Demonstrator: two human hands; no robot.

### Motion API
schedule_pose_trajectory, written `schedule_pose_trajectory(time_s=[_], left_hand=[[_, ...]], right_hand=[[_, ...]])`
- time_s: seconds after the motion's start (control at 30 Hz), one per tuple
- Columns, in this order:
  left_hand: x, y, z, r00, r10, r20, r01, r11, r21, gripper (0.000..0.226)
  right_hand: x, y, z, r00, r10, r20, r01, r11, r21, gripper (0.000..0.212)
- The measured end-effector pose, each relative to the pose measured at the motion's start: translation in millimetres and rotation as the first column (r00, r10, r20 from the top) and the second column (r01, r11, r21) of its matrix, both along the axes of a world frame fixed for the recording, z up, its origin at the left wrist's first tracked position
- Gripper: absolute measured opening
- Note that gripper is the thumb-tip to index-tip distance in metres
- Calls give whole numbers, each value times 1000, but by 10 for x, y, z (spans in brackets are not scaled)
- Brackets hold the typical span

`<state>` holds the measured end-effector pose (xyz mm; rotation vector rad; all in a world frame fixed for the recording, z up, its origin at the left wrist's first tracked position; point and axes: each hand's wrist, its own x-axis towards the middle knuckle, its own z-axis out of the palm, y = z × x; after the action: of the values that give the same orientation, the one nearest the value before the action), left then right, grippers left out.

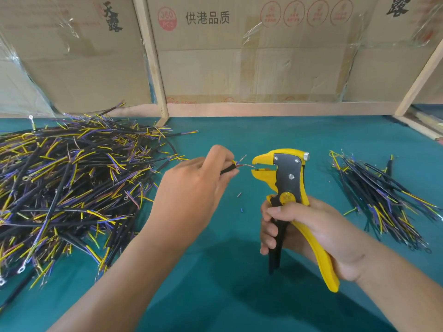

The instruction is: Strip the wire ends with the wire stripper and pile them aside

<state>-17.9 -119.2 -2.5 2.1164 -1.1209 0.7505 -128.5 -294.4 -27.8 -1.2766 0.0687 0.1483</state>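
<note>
The left hand (191, 185) is raised over the table with the back of the hand up, and its fingertips pinch together at the far end. The right hand (309, 233) is curled in a fist-like grip, thumb on top, and both bare forearms reach forward.

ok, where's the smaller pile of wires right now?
In the head view, the smaller wire pile lies on the green table at the right, just beyond the right hand gripping the wire stripper.
</note>
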Motion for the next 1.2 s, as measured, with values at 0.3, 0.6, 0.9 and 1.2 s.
schedule_pose_trajectory(time_s=[0.3,0.6,0.9,1.2], left_hand=[[-17,-25,-30,1000,-21,8,21,1000,0,20],[-56,-41,-17,999,-30,-22,29,998,-51,17],[-66,-59,-24,999,-45,-28,43,998,-52,19],[-68,-58,-15,997,-58,-59,54,996,-66,17]], right_hand=[[-21,20,-10,998,43,50,-42,999,-18,17],[-18,29,-15,998,53,40,-54,998,19,18],[-12,19,-27,996,72,57,-73,997,10,19],[-21,-11,6,996,85,35,-88,994,70,21]])
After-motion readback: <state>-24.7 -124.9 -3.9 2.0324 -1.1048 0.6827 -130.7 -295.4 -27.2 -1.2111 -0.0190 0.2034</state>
